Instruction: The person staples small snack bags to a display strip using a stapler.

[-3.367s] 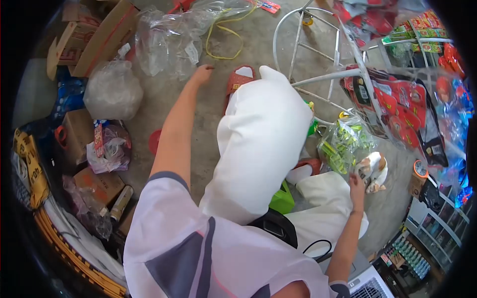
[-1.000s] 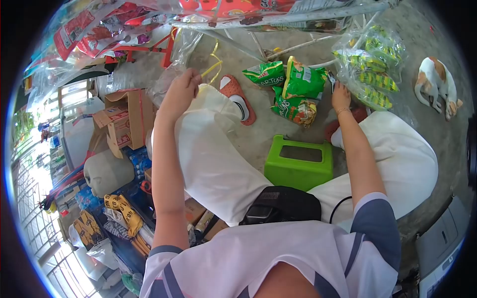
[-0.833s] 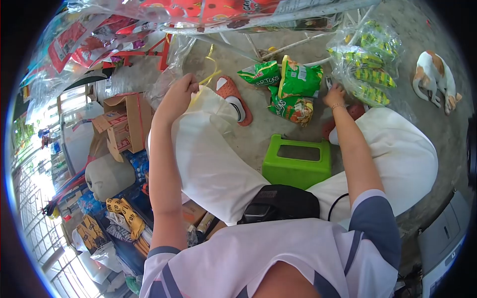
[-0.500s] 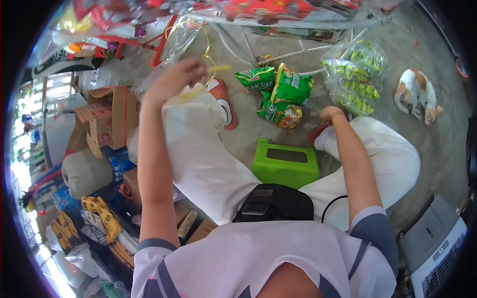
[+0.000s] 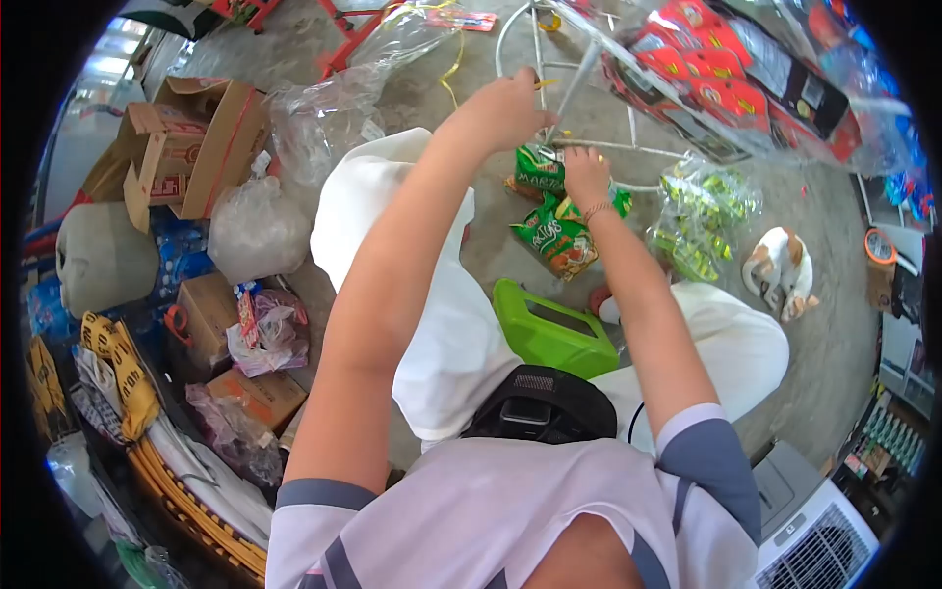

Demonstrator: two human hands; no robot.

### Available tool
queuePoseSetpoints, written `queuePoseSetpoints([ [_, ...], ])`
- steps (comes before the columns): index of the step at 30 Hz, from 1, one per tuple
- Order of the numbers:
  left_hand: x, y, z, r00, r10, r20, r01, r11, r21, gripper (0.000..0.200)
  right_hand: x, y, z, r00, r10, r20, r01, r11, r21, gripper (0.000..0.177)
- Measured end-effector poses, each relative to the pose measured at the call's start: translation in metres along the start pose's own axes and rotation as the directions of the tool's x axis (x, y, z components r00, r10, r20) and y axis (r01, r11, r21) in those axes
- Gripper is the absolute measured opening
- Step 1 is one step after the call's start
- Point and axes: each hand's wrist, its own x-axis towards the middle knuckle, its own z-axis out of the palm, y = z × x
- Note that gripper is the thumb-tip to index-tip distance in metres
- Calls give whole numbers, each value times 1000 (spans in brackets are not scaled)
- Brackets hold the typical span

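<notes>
My left hand (image 5: 505, 106) is raised with its fingers pinched on a thin yellow strip (image 5: 546, 83), right at a slanted bar of the white wire rack (image 5: 574, 74). Just below it, my right hand (image 5: 586, 172) is curled against the rack's lower ring (image 5: 628, 148); what it holds is hidden. Under both hands, green snack bags (image 5: 554, 238) lie on the concrete floor. A clear bag of green and yellow packets (image 5: 702, 221) sits to their right. Red snack packs (image 5: 731, 83) hang on the rack.
A green plastic stool (image 5: 549, 334) stands between my legs. A white and orange cat (image 5: 780, 275) lies at right. Open cardboard boxes (image 5: 196, 137), clear plastic bags (image 5: 314, 128) and bundled goods crowd the left. A white appliance (image 5: 814, 535) sits at the lower right.
My left hand has carried the yellow strip up and right to the rack bar. My right hand left the floor by the bags and rose to the rack's ring. The view swung toward the rack.
</notes>
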Motion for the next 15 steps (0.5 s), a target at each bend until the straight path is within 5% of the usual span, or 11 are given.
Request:
queuePoseSetpoints([
  [3, 10, -23, 1, 999, 6, -51, 4, 982, 189, 40, 3, -9, -10, 999, -29, 22, 29, 1000, -11, 21],
  [10, 16, -21, -9, 991, -1, 131, -19, 988, 151, 38, -7, 14, -80, 974, -152, 166, 129, 981, 143, 19],
  [15, 14, 0, -11, 991, 49, 123, -58, 996, 73, 38, -13, 18, -39, 987, 83, 137, -111, 971, 210, 23],
])
